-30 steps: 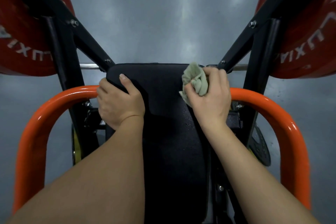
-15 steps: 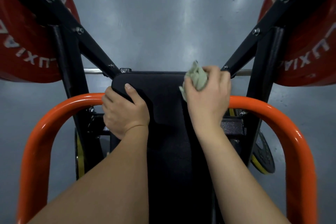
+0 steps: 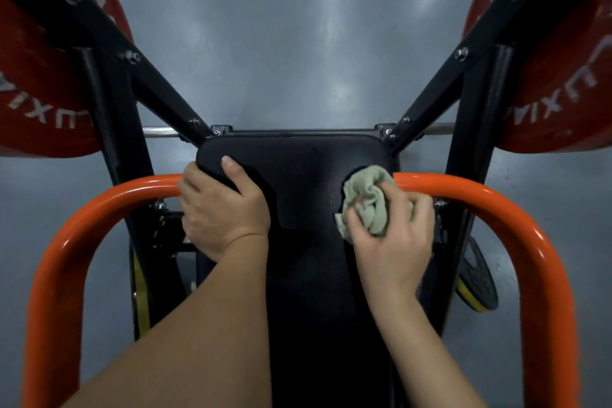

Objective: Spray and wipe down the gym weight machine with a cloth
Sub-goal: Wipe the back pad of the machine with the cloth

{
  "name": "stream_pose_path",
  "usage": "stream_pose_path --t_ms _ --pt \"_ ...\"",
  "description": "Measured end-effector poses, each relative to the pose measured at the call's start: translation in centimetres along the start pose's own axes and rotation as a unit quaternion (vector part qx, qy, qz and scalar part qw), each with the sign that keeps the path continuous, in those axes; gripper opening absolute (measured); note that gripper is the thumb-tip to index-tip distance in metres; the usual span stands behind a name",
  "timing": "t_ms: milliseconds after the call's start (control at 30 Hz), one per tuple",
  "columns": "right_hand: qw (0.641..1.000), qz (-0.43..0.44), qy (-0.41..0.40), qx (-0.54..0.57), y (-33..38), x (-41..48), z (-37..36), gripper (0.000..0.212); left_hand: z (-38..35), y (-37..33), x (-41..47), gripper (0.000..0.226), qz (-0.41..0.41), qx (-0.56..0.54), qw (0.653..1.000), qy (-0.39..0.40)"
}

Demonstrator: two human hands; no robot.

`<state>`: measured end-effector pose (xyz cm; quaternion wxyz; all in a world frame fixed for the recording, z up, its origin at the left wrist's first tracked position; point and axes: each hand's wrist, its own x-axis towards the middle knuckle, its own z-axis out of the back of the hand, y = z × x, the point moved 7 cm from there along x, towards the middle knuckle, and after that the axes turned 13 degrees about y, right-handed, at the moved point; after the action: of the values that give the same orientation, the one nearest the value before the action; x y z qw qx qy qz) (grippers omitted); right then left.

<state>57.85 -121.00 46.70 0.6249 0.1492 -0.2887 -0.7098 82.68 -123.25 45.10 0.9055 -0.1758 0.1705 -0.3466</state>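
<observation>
The left hand (image 3: 222,212) holds the black pad (image 3: 298,175) by its left edge, fingers (image 3: 192,182) curled round it. The pad looks firm. The right hand (image 3: 394,238) squeezes the cloth (image 3: 367,202), which looks soft and light, bunched against the pad's right side.

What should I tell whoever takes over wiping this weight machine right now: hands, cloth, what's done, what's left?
Left hand grips the left edge of the black pad, thumb on top.
Right hand holds the bunched green cloth pressed on the pad's right side, beside the orange bar.
No spray bottle in view.
Done: wiping of the pad is under way; how much is clean cannot be told.
Left: likely the rest of the pad, the orange bar and the black frame.
</observation>
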Motion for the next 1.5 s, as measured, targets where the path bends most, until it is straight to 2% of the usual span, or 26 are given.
stream_pose_path --t_ms 100,233,367,467,567,867,1033,1133,1200,1267,1400,1500 --pt "0.999 -0.041 -0.003 0.018 -0.6 -1.2 0.4 0.038 0.0 0.1 0.1 0.056 0.0 -0.006 1.0 0.0" --pt "0.994 -0.084 0.029 0.065 0.9 1.6 0.4 0.046 0.0 0.1 0.2 0.061 -0.004 -0.018 1.0 0.0" --pt "0.992 -0.071 0.076 0.064 4.1 7.2 -1.1 0.042 -0.1 0.2 0.3 0.063 0.0 -0.025 1.0 0.001" --pt "0.997 -0.041 0.064 0.017 5.4 8.2 -1.8 0.039 -0.1 0.4 0.3 0.064 -0.002 -0.031 1.0 0.0" --pt "0.999 -0.013 0.043 -0.021 4.8 5.1 -1.7 0.047 -0.1 0.5 0.3 0.064 -0.005 -0.033 0.999 0.004" --pt "0.997 -0.068 0.006 -0.044 -0.3 -7.9 -0.2 0.033 -0.1 0.5 0.3 0.063 -0.01 -0.029 0.999 0.006" --pt "0.99 -0.137 0.009 0.019 1.4 -3.0 -0.3 0.043 0.0 0.5 0.3 0.063 -0.008 -0.034 0.999 0.004" --pt "0.99 -0.137 0.0 0.026 2.2 1.4 -0.2 0.039 -0.1 0.5 0.3 0.062 -0.013 -0.038 0.999 0.001" --pt "0.992 -0.125 -0.013 0.025 2.2 2.1 -0.3 0.043 -0.2 0.6 0.4 0.063 -0.012 -0.034 0.999 0.002" --pt "0.995 -0.101 -0.019 0.013 2.0 0.4 -0.6 0.046 -0.2 0.6 0.3 0.063 -0.011 -0.028 1.0 0.002" --pt "0.995 -0.087 -0.046 -0.027 0.1 -8.3 -0.7 0.033 -0.1 0.4 0.1 0.062 -0.015 -0.031 0.999 0.009" --pt "0.994 -0.093 -0.041 -0.046 -0.5 -12.8 -0.9 0.038 -0.2 0.6 0.3 0.063 -0.009 -0.028 1.0 0.007"
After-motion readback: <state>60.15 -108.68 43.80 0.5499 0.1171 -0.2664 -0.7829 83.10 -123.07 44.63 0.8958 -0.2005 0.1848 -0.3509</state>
